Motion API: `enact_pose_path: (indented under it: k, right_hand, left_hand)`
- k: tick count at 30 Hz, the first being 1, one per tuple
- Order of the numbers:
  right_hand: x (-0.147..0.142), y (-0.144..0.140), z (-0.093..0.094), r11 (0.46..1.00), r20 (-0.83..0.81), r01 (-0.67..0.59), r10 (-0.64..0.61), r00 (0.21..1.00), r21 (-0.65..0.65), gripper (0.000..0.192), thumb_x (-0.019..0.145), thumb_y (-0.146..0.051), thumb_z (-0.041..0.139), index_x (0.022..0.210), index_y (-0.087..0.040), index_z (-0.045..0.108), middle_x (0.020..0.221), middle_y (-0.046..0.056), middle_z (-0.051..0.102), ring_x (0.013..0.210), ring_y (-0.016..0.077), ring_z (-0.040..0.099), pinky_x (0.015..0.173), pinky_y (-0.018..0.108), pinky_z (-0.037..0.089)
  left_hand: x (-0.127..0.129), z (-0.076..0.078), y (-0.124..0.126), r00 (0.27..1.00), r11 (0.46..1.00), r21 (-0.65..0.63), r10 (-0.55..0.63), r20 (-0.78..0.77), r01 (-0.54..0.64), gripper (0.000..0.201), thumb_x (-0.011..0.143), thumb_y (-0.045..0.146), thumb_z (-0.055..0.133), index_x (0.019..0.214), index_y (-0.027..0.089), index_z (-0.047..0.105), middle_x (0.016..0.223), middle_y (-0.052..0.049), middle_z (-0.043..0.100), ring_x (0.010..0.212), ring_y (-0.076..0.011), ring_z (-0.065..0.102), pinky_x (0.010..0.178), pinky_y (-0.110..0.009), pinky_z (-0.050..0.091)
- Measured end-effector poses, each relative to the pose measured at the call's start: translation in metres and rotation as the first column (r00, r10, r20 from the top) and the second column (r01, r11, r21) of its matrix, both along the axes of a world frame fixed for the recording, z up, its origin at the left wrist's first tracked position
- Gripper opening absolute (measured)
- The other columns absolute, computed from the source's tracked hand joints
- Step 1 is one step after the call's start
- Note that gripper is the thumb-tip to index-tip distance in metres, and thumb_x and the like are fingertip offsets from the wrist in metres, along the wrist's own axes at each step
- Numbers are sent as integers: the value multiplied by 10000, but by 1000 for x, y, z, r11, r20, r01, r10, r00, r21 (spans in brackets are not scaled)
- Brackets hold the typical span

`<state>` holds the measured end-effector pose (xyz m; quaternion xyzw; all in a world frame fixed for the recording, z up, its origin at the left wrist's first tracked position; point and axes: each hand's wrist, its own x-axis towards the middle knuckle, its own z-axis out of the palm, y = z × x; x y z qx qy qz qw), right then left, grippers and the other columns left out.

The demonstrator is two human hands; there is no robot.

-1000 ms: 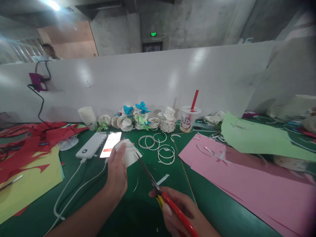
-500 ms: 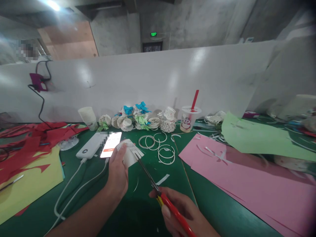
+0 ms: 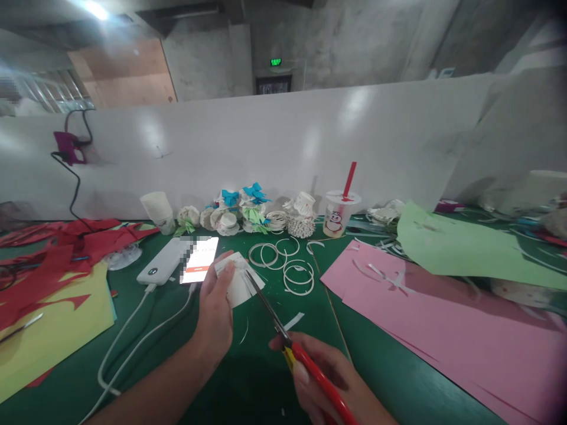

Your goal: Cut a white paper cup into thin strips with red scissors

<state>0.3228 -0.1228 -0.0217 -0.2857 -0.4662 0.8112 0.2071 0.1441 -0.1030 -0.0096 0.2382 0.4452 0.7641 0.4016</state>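
Observation:
My left hand [image 3: 216, 310] grips a white paper cup [image 3: 241, 290] by its side, thumb on the near face. Its rim is gone, and the side turned to the right looks slit into strips. Scissors [image 3: 268, 308] with red and yellow handles are in my right hand [image 3: 339, 369], fingers wrapped around the grips. Their blades look nearly closed and point up-left, tips against the cup's wall. Just beyond the cup lie several thin white rings [image 3: 297, 277], and a short white paper strip [image 3: 294, 321] rests beside the blades.
Left of the cup are a lit phone [image 3: 201, 260] and a white power bank [image 3: 162, 260] with cables. Paper crafts [image 3: 254, 215], stacked cups [image 3: 158, 211] and a drink cup [image 3: 340, 215] line the partition. Pink sheets [image 3: 425, 319] cover the right, red paper [image 3: 48, 277] the left.
My left hand and the cup have shifted slightly right, and the cup has turned a little. The scissors have moved slightly right with my right hand.

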Motion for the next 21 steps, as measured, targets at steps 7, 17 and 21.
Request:
enact_pose_path:
  k: [7, 17, 21]
  right_hand:
    - [0, 3, 3, 1000, -41, 0, -1, 999, -6, 516, 715, -553, 643, 1039, -161, 554, 438, -119, 410, 307, 8, 311, 331, 119, 264]
    - [-1, 2, 2, 999, -83, 49, -51, 995, -22, 504, 723, -532, 650, 1046, -152, 576, 452, -111, 414, 306, 19, 347, 311, 121, 283]
    - [-2, -2, 5, 993, -49, 114, -115, 992, -19, 512, 717, -532, 658, 1061, -160, 586, 479, -103, 429, 319, 13, 340, 308, 118, 268]
  left_hand:
    - [4, -2, -4, 998, 998, -9, -57, 5, 57, 403, 750, 323, 644, 1120, 189, 558, 895, -61, 682, 711, -173, 654, 649, -290, 520]
    - [7, -1, -6, 997, 996, -27, -80, -13, 79, 361, 745, 309, 652, 1085, 212, 578, 895, -38, 669, 743, -158, 642, 646, -254, 512]
    - [7, -2, -6, 998, 997, -28, -66, -2, 66, 373, 731, 312, 664, 1075, 195, 583, 857, -37, 671, 728, -167, 644, 638, -266, 516]
